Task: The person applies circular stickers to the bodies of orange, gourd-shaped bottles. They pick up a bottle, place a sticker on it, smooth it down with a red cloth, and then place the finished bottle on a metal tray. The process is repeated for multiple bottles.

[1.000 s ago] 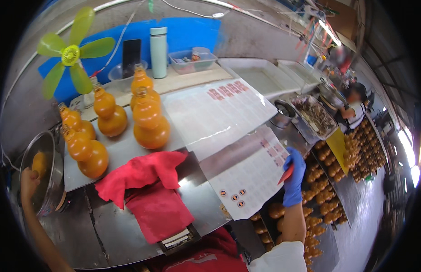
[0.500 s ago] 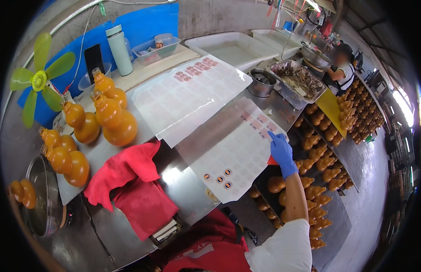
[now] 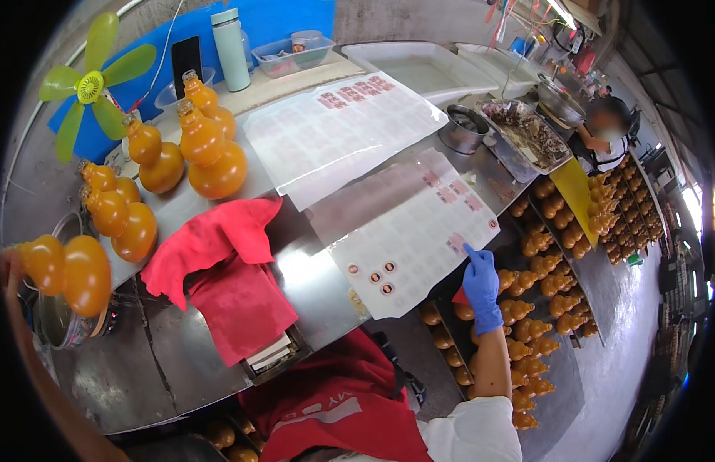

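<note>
Head view: gloved right hand (image 3: 480, 286), forefinger extended and holding nothing, touched the thin, floppy sticker sheet (image 3: 407, 239) at its right edge, while the left hand (image 3: 12, 266) gripped a probably light, smooth orange gourd bottle (image 3: 68, 271).

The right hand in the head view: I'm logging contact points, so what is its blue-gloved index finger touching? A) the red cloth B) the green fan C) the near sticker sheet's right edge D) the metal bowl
C: the right hand reaches its gloved fingertip to the right edge of the near sticker sheet, well away from the red cloth.
</note>
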### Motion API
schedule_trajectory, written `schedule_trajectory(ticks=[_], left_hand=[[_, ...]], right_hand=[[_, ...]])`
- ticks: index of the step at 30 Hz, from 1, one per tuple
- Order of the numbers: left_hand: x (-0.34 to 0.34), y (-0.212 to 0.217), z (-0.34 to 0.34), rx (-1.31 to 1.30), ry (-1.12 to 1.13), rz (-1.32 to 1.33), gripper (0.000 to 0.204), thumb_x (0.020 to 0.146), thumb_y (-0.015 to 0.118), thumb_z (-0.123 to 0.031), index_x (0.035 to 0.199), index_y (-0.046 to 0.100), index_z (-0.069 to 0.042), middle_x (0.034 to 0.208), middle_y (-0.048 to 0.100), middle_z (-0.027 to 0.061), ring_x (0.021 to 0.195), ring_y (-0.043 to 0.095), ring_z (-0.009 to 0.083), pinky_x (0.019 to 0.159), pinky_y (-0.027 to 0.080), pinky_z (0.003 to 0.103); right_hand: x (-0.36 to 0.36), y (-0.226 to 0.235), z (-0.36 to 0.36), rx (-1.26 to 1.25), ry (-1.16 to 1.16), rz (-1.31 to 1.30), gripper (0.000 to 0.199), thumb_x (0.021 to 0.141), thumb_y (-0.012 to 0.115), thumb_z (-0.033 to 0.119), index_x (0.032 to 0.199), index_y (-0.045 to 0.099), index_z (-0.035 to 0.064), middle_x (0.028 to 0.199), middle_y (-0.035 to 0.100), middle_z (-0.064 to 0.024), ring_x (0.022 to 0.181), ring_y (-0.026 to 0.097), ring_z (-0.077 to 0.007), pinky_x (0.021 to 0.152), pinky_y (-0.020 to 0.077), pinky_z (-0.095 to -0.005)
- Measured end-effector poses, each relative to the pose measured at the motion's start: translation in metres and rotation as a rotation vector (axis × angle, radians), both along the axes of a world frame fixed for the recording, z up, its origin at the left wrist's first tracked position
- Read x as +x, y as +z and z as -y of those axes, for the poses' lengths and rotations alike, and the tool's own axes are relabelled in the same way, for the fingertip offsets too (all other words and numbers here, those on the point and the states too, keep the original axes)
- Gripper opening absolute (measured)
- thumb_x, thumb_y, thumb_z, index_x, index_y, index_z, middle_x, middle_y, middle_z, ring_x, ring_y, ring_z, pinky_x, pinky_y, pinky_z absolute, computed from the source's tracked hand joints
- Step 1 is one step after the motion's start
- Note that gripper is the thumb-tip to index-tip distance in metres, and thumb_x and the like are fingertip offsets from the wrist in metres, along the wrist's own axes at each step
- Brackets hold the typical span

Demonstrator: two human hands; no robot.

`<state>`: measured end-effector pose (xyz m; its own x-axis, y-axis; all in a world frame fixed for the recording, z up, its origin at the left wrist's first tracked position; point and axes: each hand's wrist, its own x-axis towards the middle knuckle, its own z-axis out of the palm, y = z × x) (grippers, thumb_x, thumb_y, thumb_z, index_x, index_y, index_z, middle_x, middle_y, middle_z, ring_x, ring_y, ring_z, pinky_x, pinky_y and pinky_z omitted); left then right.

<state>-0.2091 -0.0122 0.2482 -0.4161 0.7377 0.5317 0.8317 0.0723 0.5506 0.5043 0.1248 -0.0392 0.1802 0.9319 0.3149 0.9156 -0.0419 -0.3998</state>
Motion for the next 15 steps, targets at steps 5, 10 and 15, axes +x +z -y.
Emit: schedule_trajectory(ticks=[5, 10, 15], left_hand=[[0.095, -0.049, -0.042, -0.15, -0.392, 0.287, 0.024, 0.09, 0.059, -0.022, 0.077, 0.051, -0.004, 0.072, 0.045, -0.0019, 0.068, 0.044, 0.0081, 0.067, 0.034, 0.021], [0.174, -0.073, -0.082, -0.492, -0.571, 0.34, 0.012, 0.08, 0.06, -0.009, 0.08, 0.058, 0.003, 0.075, 0.053, 0.0043, 0.074, 0.051, 0.0116, 0.069, 0.04, 0.024], [0.182, -0.136, -0.14, -0.625, -0.55, 0.217, 0.013, 0.083, 0.061, -0.012, 0.084, 0.06, 0.002, 0.087, 0.053, 0.0075, 0.085, 0.05, 0.0183, 0.079, 0.04, 0.029]], right_hand=[[0.104, -0.041, -0.056, 0.312, -0.373, -0.611, 0.027, 0.084, 0.067, 0.02, 0.102, 0.066, 0.0003, 0.083, 0.063, -0.0072, 0.071, 0.058, -0.0167, 0.068, 0.0484, -0.0307], [0.13, -0.064, -0.091, 0.057, -0.566, -1.087, 0.032, 0.073, 0.082, 0.028, 0.079, 0.068, -0.0005, 0.072, 0.06, -0.001, 0.061, 0.051, -0.0105, 0.061, 0.0449, -0.0271], [0.124, -0.078, -0.099, 0.284, -0.635, -1.202, 0.027, 0.069, 0.084, 0.021, 0.075, 0.069, -0.0004, 0.074, 0.061, -0.0025, 0.063, 0.053, -0.0113, 0.061, 0.0451, -0.0269]])
